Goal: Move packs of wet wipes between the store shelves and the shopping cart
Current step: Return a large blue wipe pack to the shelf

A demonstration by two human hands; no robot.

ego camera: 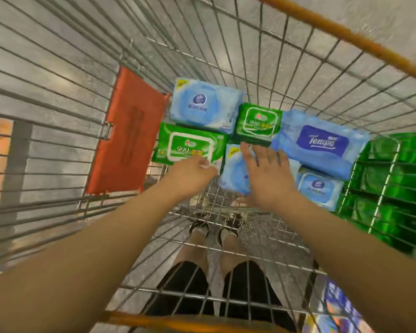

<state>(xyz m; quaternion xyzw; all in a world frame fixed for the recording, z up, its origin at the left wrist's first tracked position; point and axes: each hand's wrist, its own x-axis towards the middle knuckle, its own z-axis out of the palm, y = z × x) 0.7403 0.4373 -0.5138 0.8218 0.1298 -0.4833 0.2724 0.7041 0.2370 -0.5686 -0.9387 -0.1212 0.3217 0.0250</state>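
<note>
Several packs of wet wipes lie on the wire floor of the shopping cart (226, 212). My left hand (192, 173) pinches the near right corner of a large green pack (185, 144), thumb on top. My right hand (265, 175) lies flat with spread fingers on a light blue pack (233, 171) in the middle. Behind them lie another light blue pack (202, 106) and a small green pack (258, 121). To the right lie a blue Tempo pack (322, 145) and, below it, a third light blue pack (320, 191).
An orange flap (127, 131) hangs on the cart's left wall. Its orange rim (346, 37) runs along the top right and the handle (178, 323) along the bottom. Green packs (394, 188) sit outside the right wall. My legs show through the floor.
</note>
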